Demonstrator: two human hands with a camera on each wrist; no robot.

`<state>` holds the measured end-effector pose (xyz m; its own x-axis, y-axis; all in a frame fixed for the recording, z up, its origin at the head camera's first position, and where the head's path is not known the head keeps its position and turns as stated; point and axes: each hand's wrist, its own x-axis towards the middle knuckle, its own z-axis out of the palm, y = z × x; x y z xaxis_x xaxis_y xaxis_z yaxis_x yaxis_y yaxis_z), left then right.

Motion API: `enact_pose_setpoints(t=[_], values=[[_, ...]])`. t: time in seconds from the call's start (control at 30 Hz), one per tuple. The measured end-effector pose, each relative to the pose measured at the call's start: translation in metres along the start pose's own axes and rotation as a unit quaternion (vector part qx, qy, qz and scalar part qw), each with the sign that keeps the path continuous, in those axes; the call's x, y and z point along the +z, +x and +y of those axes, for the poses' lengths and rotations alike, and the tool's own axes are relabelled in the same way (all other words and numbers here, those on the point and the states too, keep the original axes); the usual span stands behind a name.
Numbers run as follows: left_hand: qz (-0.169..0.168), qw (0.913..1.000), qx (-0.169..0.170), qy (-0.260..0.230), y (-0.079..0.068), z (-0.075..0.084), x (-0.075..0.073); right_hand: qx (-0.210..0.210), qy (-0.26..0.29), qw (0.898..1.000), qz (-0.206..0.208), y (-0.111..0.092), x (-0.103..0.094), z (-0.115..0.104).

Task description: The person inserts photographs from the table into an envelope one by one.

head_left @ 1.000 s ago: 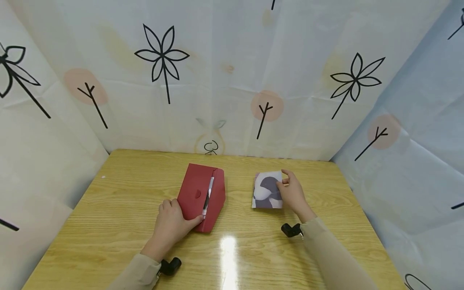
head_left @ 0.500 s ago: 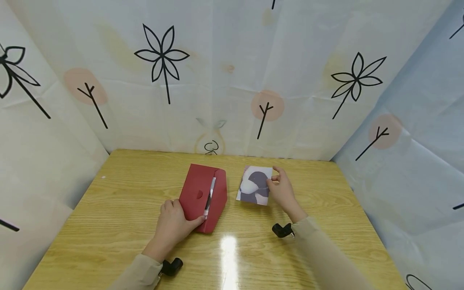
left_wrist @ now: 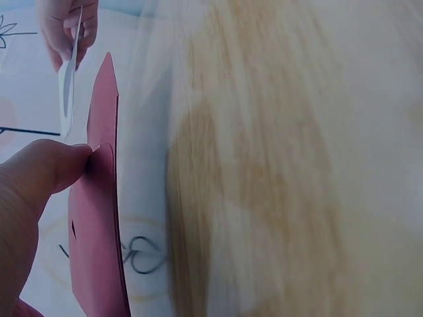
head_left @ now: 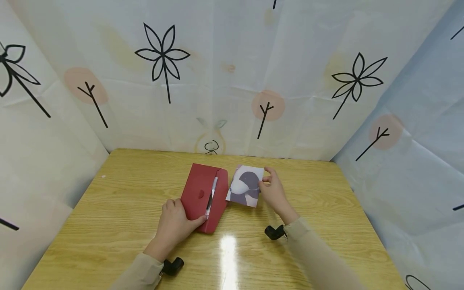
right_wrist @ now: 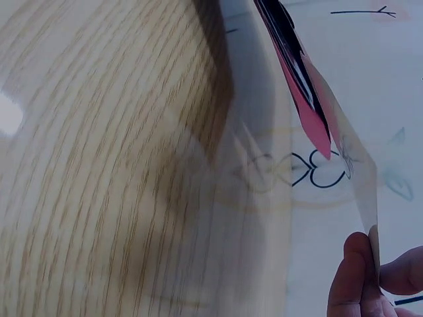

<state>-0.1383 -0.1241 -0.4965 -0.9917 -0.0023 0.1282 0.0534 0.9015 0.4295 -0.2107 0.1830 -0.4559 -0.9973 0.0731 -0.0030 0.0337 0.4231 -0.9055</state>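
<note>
My left hand (head_left: 175, 220) grips a red paper envelope (head_left: 195, 189) at its near end, the thumb laid by the slot under its flap. The flap (head_left: 219, 197) is unfolded to the right, and a whitish edge with dark parts shows inside the slot. In the left wrist view the thumb (left_wrist: 46, 165) presses the envelope (left_wrist: 99, 218) above the table. My right hand (head_left: 274, 192) pinches a small card (head_left: 243, 187) printed in grey-purple, white and pale pink by its right edge. The card's left edge lies close beside the flap; whether they touch I cannot tell.
A light wooden table (head_left: 119, 225) lies below both hands. White sheets with printed flowers and trees form a back wall (head_left: 217, 80) and side walls. A bright reflection shines on the table's near middle.
My right hand has carried the card leftward to the envelope's flap, and the card has tilted slightly. The left hand and envelope have shifted only a little to the right.
</note>
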Motion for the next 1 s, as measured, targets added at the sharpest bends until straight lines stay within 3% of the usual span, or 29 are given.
enact_pose_setpoints(t=[0.4,0.67,1.0], values=[[-0.013,0.9999,-0.008,-0.005,-0.001,0.003,0.001,-0.012,0.002,1.000,-0.019,-0.003,0.023,-0.011],[-0.007,0.9999,-0.004,-0.011,-0.001,0.002,0.003,-0.026,0.006,0.998,-0.056,-0.007,0.036,-0.014],[-0.009,0.9999,-0.008,-0.011,-0.001,0.003,0.000,-0.026,0.006,0.999,-0.044,-0.009,0.039,-0.015]])
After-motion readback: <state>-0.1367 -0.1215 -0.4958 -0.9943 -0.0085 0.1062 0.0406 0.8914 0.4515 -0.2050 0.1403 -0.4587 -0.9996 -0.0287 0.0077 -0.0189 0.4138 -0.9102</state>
